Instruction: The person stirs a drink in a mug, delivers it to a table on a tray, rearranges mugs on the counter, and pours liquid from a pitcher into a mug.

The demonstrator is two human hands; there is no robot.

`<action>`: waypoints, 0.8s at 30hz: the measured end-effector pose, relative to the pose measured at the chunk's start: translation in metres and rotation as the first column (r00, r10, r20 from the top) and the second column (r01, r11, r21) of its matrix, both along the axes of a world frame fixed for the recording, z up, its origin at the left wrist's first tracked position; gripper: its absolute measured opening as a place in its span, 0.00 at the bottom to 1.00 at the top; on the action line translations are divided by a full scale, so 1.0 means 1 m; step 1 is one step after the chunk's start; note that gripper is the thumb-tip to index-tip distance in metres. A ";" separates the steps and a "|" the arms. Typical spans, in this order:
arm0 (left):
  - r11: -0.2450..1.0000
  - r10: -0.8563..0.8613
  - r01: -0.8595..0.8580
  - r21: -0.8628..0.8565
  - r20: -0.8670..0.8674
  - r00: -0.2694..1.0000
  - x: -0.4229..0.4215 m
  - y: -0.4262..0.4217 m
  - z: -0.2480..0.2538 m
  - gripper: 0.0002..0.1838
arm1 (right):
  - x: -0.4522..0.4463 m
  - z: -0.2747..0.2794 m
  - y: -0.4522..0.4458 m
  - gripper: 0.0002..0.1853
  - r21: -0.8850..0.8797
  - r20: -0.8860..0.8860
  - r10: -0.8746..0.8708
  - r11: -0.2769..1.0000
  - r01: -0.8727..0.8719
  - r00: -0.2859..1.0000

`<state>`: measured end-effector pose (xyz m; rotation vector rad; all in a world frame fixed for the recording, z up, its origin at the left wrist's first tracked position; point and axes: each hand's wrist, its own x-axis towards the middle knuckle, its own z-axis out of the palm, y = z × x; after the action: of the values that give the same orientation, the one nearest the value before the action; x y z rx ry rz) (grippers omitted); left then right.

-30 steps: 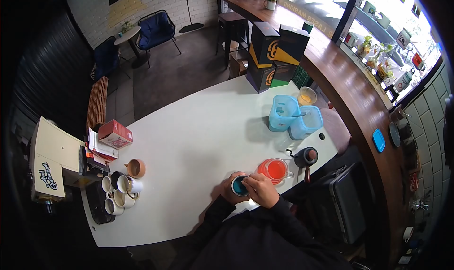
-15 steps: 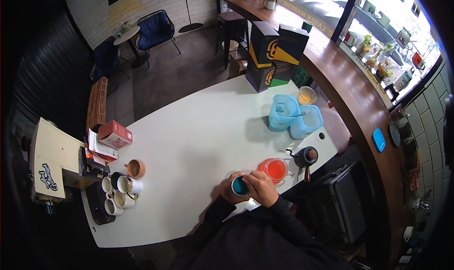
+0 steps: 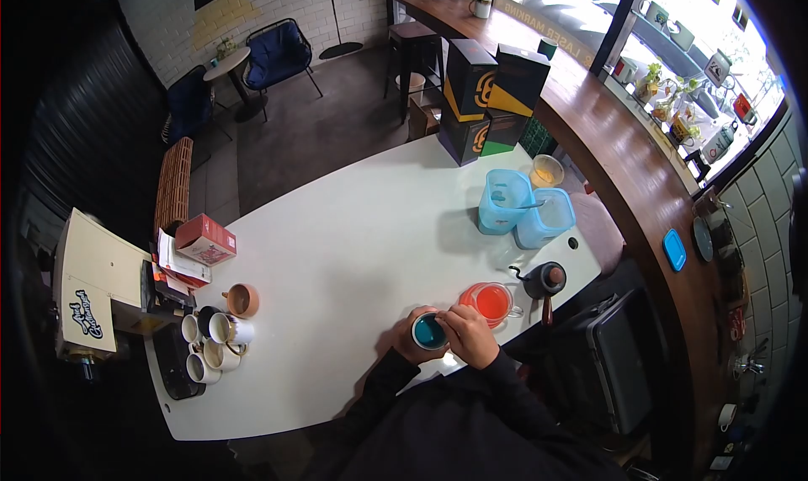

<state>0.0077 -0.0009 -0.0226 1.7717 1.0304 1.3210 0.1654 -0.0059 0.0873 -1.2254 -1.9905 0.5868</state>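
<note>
My left hand (image 3: 407, 336) is wrapped round the left side of a small cup (image 3: 429, 333) whose inside looks blue-green, near the front edge of the white table (image 3: 311, 313). Over the cup's right rim, my right hand (image 3: 470, 334) has its fingers pinched together; what they hold is too small to make out. Just behind my right hand stands a glass jug of red liquid (image 3: 491, 302). To the right of the jug is a dark gooseneck kettle (image 3: 545, 281) with a wooden handle.
Two light-blue containers (image 3: 505, 199) stand at the back right, beside a cup of something yellow (image 3: 547, 171). Black boxes (image 3: 468, 102) are stacked behind them. Several mugs (image 3: 222, 355) and a red box (image 3: 205, 239) are at the left. A wooden counter (image 3: 623, 178) curves along the right.
My right hand has shifted very slightly at the cup's rim, and a little more of the cup's inside shows. My left hand keeps its hold.
</note>
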 end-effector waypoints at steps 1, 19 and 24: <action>1.000 -0.005 0.005 -0.013 -0.017 1.000 0.000 0.000 0.000 0.41 | 0.000 0.000 0.000 0.05 0.004 -0.002 0.002 1.000 -0.002 1.000; 0.999 -0.026 0.026 0.024 0.011 1.000 0.000 0.002 -0.002 0.41 | -0.001 0.001 -0.004 0.05 -0.027 -0.025 0.019 0.999 -0.019 1.000; 1.000 -0.028 0.028 -0.012 -0.006 1.000 -0.002 0.000 0.000 0.40 | -0.002 0.003 -0.005 0.05 -0.042 -0.066 -0.006 0.999 0.003 0.998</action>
<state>0.0060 -0.0009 -0.0228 1.7762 1.0108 1.2907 0.1636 -0.0110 0.0903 -1.2197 -1.9286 0.6615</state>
